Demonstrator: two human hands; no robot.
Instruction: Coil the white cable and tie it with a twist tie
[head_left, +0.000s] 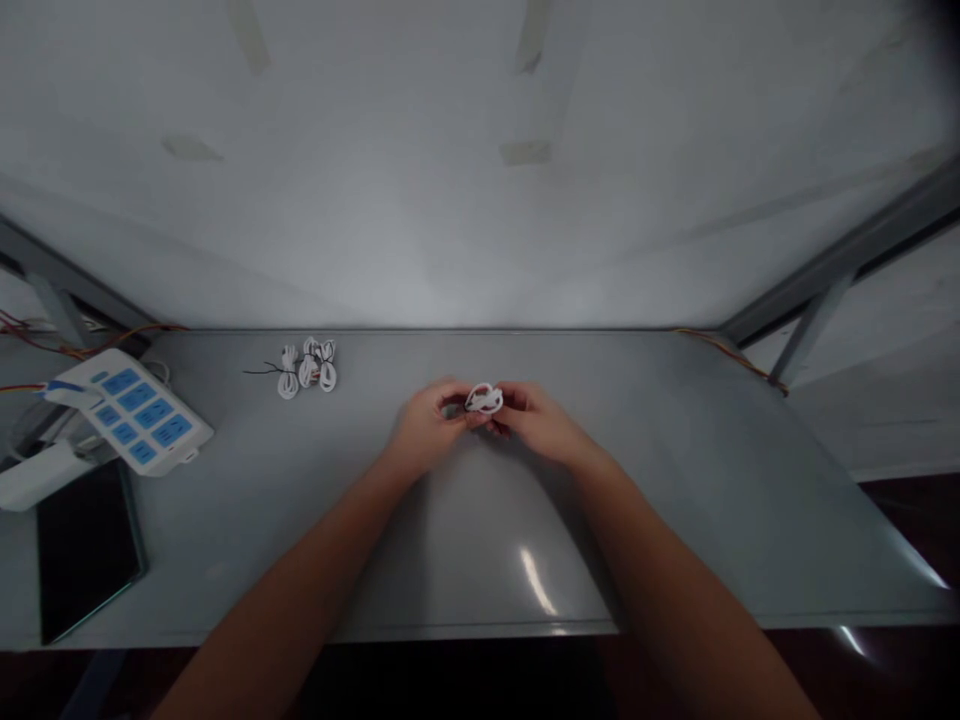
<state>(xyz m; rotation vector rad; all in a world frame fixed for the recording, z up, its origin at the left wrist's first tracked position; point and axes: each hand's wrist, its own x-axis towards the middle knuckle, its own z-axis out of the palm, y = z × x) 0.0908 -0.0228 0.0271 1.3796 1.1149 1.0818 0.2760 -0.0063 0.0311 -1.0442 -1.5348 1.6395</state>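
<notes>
A coiled white cable (484, 398) is held between my two hands, above the middle of the grey table. My left hand (435, 425) pinches its left side, where a bit of something dark shows at the fingertips. From the other side, the fingers of my right hand (540, 422) are closed on the coil. Farther left on the table lie several bundled white cables (307, 366), wrapped with black ties; one tie's loose ends stick out to the left.
A white power strip (150, 415) with blue sockets and a plugged-in lead sits at the left. Near it are a white adapter (45, 475) and a dark tablet (90, 550). A pale wall (465, 220) rises behind the table (712, 480); metal braces stand at both sides.
</notes>
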